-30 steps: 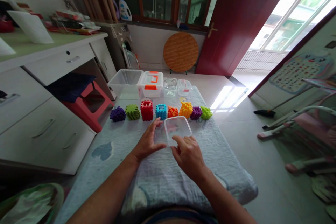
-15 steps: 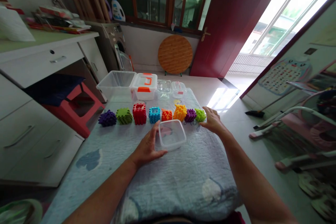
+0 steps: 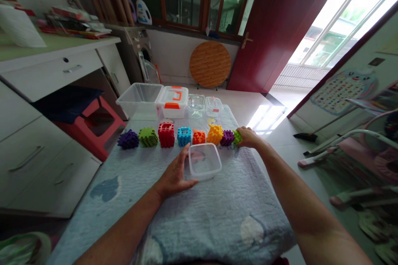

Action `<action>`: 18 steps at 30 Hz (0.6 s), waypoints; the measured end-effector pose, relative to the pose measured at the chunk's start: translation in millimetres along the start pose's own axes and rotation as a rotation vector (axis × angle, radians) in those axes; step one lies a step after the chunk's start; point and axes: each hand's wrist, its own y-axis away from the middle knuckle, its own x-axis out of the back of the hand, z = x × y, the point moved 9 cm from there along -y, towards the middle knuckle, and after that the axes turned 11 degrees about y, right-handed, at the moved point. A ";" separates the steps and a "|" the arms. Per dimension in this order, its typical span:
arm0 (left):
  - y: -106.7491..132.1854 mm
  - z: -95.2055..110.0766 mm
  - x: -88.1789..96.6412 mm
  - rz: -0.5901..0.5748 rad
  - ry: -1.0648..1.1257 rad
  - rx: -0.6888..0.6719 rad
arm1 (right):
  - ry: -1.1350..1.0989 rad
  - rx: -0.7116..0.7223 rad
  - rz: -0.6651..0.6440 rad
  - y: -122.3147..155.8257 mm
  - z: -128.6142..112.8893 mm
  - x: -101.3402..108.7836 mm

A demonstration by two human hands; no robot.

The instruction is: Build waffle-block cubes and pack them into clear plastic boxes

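My left hand point(image 3: 174, 174) lies with fingers stretched out against the left side of a small clear plastic container point(image 3: 204, 160) on the blue padded table point(image 3: 192, 211). At the right end of a row of spiky toy cubes, my right hand point(image 3: 248, 137) is closed on the light green cube point(image 3: 236, 136). Leftward along that row stand a small purple cube point(image 3: 226, 137), a yellow cube point(image 3: 214, 133), an orange cube point(image 3: 198, 136), a blue cube point(image 3: 184, 136), a red cube point(image 3: 166, 134), a green cube point(image 3: 148, 136) and a purple cube point(image 3: 128, 139).
Behind the row are an open clear bin point(image 3: 139, 98), a white box with orange latches point(image 3: 173, 101) and two small clear containers point(image 3: 204, 105). A white desk with drawers point(image 3: 37, 103) and a red stool point(image 3: 98, 120) stand to the left. Tiled floor lies right of the table.
My right hand left the clear container, swung out to the right end of the row and closed on the light green cube. The left hand stayed at the container.
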 end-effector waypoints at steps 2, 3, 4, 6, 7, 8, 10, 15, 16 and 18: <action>0.0 0.0 0.5 0.004 0.003 -0.001 | 0.001 0.019 0.002 -1.1 -1.3 0.4; 0.1 -0.1 0.8 0.007 0.004 0.001 | 0.001 0.029 0.004 -1.3 -2.1 1.0; 0.2 -0.4 1.0 0.008 0.006 0.003 | 0.001 0.038 0.005 -1.2 -2.9 1.9; 0.5 -0.8 1.1 0.010 0.006 0.003 | 0.001 0.050 0.010 -0.5 -4.2 4.2; 0.7 -1.1 1.2 0.012 0.005 0.003 | 0.000 0.054 0.012 0.0 -4.6 5.4; 0.9 -1.5 1.3 0.015 0.003 0.002 | 0.000 0.055 0.015 0.6 -4.9 6.7; 1.2 -2.1 2.0 0.027 0.000 -0.001 | -0.001 0.055 0.020 1.7 -5.5 8.9; 1.3 -1.7 2.6 0.040 0.007 -0.018 | 0.005 0.046 0.030 5.8 -5.5 16.7; 1.3 -1.8 2.3 0.037 0.007 -0.017 | 0.008 0.042 0.036 7.5 -4.9 20.8; 1.5 -2.6 2.1 0.032 0.002 -0.014 | 0.012 0.034 0.051 13.2 -4.4 33.8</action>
